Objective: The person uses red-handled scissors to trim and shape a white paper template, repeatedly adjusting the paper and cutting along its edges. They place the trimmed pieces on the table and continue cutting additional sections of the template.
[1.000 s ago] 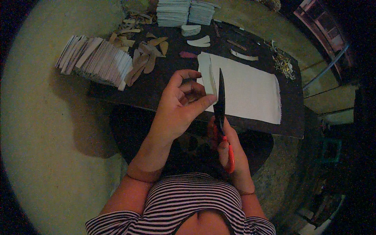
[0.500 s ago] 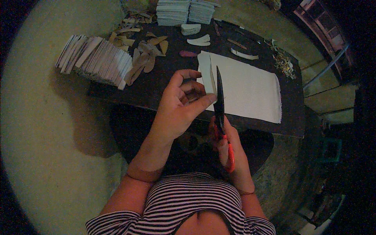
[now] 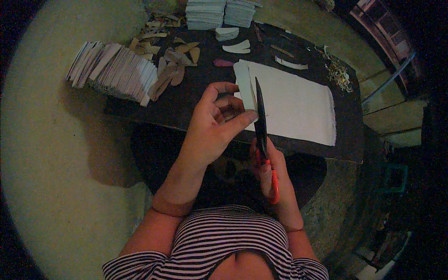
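My left hand (image 3: 217,116) pinches a pale, narrow strip (image 3: 245,88) between thumb and fingers, holding it up above the table's near edge. Its material, paper or thin board, I cannot make out. In my right hand (image 3: 282,186) is a pair of scissors (image 3: 261,116) with orange-red handles and dark blades pointing away from me. The blades run along the strip's right side, close to my left thumb. Behind them a white rectangular sheet (image 3: 294,102) with a frayed right edge lies on the dark table (image 3: 186,109).
At the left stands a row of packed strips (image 3: 116,70), beside brown curved offcuts (image 3: 175,65). White stacks (image 3: 205,14) rise at the back, with curved white pieces (image 3: 237,46) before them. Thin scraps (image 3: 338,74) are heaped at the far right, near a white curved strip (image 3: 291,64).
The scissors and the strip have shifted very slightly left. Both hands keep their grip, and the things on the table stay where they were.
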`<action>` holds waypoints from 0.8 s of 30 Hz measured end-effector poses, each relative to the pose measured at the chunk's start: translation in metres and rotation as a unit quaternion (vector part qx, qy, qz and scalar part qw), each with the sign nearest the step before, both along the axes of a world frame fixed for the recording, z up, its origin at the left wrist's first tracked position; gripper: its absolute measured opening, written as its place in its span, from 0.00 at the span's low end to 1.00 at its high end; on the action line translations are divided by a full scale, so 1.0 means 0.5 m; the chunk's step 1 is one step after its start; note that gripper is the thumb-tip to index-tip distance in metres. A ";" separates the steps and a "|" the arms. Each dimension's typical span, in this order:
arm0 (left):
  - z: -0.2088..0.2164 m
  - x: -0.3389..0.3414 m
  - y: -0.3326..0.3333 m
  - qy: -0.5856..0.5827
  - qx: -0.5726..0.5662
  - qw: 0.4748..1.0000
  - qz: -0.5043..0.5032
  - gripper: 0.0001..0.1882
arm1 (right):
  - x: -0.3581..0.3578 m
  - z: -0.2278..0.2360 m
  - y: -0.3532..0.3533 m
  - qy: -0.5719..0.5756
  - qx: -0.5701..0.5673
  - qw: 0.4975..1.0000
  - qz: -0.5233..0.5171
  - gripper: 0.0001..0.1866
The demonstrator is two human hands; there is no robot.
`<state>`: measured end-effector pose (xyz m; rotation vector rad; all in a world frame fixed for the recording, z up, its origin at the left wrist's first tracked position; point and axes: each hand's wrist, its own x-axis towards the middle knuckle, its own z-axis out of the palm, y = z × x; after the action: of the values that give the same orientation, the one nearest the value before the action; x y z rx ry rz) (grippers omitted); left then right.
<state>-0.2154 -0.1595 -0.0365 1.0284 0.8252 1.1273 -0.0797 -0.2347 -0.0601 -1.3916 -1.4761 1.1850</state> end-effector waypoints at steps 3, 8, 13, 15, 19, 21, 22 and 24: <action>-0.006 0.000 -0.001 -0.013 0.007 1.000 0.006 0.24 | 0.001 -0.004 0.000 0.023 0.004 1.000 0.009 0.41; -0.017 0.008 0.001 -0.018 -0.004 1.000 0.024 0.22 | 0.009 -0.011 -0.010 0.024 0.002 1.000 0.005 0.38; -0.020 0.010 0.002 -0.023 -0.001 0.999 0.041 0.22 | 0.009 -0.004 -0.011 0.009 -0.001 1.000 0.018 0.34; -0.021 0.010 0.003 -0.016 0.011 0.999 0.038 0.22 | 0.004 0.010 -0.008 -0.046 0.011 0.999 0.006 0.33; -0.012 0.013 0.000 -0.001 0.029 0.999 0.039 0.23 | 0.016 -0.010 -0.013 -0.013 -0.052 0.998 0.016 0.34; -0.009 0.014 0.000 -0.015 0.031 0.999 0.036 0.23 | 0.020 -0.011 -0.014 -0.005 -0.059 0.998 0.028 0.35; -0.006 0.014 0.000 -0.011 0.029 0.999 0.032 0.23 | 0.019 -0.009 -0.016 -0.001 -0.052 0.998 0.026 0.35; -0.003 0.012 0.001 -0.005 0.026 0.999 0.025 0.23 | 0.016 0.001 -0.019 0.006 -0.038 0.999 0.021 0.37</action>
<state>-0.2096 -0.1591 -0.0379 1.0493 0.8212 1.2003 -0.0719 -0.2444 -0.0597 -1.4070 -1.4718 1.2854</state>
